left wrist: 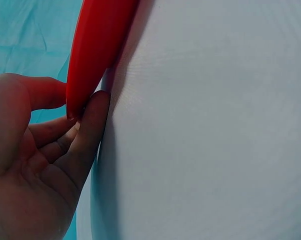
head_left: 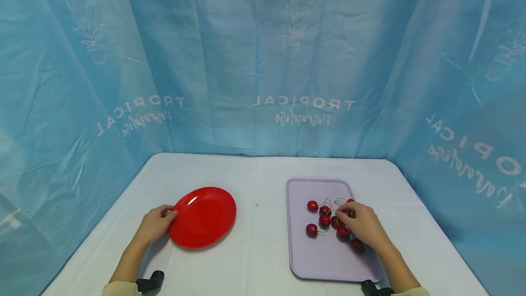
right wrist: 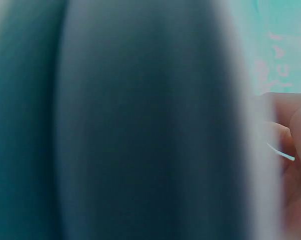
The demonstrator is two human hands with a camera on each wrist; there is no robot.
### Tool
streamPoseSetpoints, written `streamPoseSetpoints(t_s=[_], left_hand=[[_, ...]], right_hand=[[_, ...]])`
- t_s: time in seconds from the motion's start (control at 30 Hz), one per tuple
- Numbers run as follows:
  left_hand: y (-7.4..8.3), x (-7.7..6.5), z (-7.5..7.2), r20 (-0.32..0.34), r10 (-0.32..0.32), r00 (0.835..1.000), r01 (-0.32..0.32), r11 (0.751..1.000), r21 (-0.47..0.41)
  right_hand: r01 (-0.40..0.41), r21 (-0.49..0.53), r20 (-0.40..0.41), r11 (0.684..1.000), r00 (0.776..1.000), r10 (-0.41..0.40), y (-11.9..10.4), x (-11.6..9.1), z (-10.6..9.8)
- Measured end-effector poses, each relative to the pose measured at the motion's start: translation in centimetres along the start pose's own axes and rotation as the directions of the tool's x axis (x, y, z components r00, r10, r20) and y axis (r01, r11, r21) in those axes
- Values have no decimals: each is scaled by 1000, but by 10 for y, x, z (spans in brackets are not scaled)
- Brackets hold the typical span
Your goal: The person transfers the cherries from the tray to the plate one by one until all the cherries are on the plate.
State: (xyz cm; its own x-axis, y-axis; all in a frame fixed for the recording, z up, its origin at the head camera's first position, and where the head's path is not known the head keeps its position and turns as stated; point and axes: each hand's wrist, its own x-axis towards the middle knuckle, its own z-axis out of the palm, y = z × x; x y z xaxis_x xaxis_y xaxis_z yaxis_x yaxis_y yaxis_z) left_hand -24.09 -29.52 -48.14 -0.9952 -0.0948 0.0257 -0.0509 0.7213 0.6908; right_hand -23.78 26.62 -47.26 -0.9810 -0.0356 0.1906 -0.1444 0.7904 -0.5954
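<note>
My left hand (head_left: 155, 225) grips the near-left rim of a round red plate (head_left: 203, 217). In the left wrist view the thumb lies on one face of the plate (left wrist: 93, 50) and fingers reach under its edge. Over a pale lilac tray (head_left: 318, 259) my right hand (head_left: 363, 223) pinches a cherry stem (right wrist: 281, 152), thumb and forefinger close together. Several dark red cherries (head_left: 312, 206) with green stems lie on the tray, some partly hidden behind the hand. A large blurred shape covers most of the right wrist view.
A white-covered table (head_left: 263, 250) carries both the plate on the left and the tray on the right. Blue printed curtains (head_left: 255, 81) hang behind it and along both sides.
</note>
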Motion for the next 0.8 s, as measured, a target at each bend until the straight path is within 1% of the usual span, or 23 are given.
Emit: streamPoseSetpoints(t_s=[0.23,0.37,0.53,0.67,0.8], left_hand=[[-6,1,-1,31,-33,999,34,998,-56],[-9,2,-1,64,-52,997,60,990,-130],[-12,2,-2,98,-56,994,77,973,-216],[-11,1,-3,107,-55,993,80,967,-243],[-11,-1,-4,111,-57,992,83,967,-241]], right_hand=[[-12,52,24,999,1000,11,-4,-2,0],[3,90,42,996,999,-7,-6,-4,1],[20,118,38,993,999,-25,-6,-3,1],[35,154,32,987,999,-40,-8,-2,2],[42,199,21,979,999,-47,-12,-2,5]])
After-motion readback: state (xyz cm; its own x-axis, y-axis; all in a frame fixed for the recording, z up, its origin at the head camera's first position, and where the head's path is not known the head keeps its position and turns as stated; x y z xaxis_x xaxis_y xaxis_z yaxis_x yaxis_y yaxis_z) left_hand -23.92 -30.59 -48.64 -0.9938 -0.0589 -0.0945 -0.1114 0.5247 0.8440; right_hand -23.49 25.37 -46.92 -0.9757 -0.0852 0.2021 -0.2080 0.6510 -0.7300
